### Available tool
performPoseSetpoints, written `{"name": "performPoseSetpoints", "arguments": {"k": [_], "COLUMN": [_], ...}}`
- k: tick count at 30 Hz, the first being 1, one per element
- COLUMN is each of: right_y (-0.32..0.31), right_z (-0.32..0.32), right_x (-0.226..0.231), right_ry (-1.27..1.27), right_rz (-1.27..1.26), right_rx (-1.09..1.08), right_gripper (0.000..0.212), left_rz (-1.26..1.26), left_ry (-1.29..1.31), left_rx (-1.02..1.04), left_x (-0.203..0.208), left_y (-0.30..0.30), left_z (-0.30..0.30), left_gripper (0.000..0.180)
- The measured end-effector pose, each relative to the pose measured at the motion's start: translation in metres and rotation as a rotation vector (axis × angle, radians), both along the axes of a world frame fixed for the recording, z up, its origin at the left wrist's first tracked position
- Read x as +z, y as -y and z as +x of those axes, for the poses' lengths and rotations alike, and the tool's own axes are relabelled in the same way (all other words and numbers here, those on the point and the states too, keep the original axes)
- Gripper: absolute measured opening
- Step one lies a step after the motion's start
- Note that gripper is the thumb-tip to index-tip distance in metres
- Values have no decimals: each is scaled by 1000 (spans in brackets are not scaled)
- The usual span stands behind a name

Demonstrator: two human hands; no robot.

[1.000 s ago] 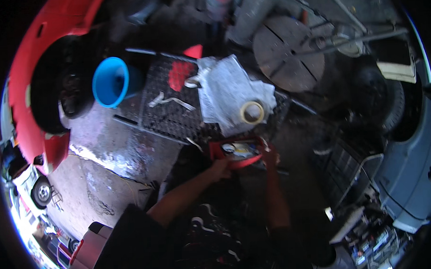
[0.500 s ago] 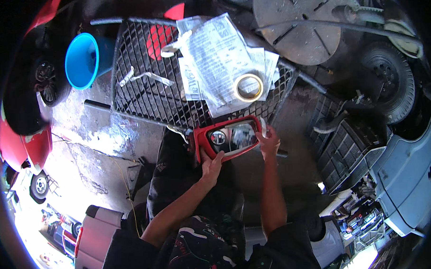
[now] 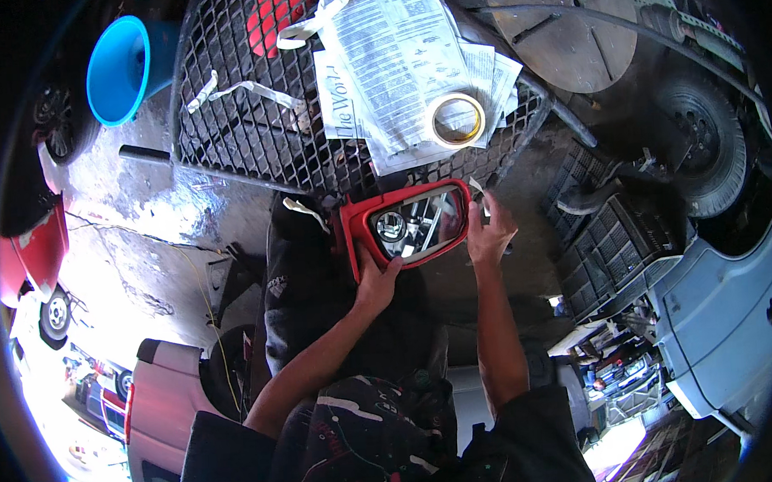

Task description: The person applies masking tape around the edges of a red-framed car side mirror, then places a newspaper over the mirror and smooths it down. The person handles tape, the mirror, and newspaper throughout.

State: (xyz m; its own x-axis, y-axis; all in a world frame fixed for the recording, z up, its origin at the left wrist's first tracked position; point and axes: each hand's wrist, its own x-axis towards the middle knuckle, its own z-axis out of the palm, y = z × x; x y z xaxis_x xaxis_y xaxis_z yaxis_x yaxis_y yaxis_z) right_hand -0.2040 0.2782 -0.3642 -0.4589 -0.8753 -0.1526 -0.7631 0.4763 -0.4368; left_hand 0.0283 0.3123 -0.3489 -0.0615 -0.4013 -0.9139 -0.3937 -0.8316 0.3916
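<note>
A red car side mirror [image 3: 361, 242] lies over my lap, its glass facing up. A small round mirror [image 3: 391, 227] sits at the left of the glass. My left hand [image 3: 377, 284] grips the housing's lower left, with the thumb on the rim and the other fingers hidden underneath. At the right end of the housing, my right hand [image 3: 492, 232] pinches a thin strip of masking tape [image 3: 477, 186], which sticks up beyond the fingertips. Whether that strip still touches the housing I cannot tell. Another loose tape strip [image 3: 305, 213] hangs left of the mirror.
Ahead stands a metal mesh table [image 3: 238, 136] with newspaper sheets [image 3: 397, 62], a masking tape roll [image 3: 456, 120], tape scraps [image 3: 262, 94] and a red piece [image 3: 268, 28]. A blue bucket [image 3: 118, 72] is at far left. Black crates [image 3: 620, 241] and a tyre [image 3: 706, 145] are right.
The view has shifted, so the table sits higher. My right hand has moved slightly right, away from the glass, with the tape strip. My left hand keeps its hold on the mirror.
</note>
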Motion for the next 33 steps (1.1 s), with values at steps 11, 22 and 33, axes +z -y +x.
{"name": "performPoseSetpoints", "arguments": {"k": [11,22,33], "right_y": [37,29,20], "right_z": [59,104,124], "right_x": [79,92,101], "right_ry": [346,341,151], "right_rz": [312,269,325], "right_rx": [210,165,233], "right_gripper": [11,14,18], "left_rz": [176,-752,-661], "left_ry": [-68,-494,-765], "left_rx": [-626,-853,-982], "left_x": [78,21,-1], "left_y": [82,178,189], "left_z": [-2,39,33], "left_gripper": [73,25,17]}}
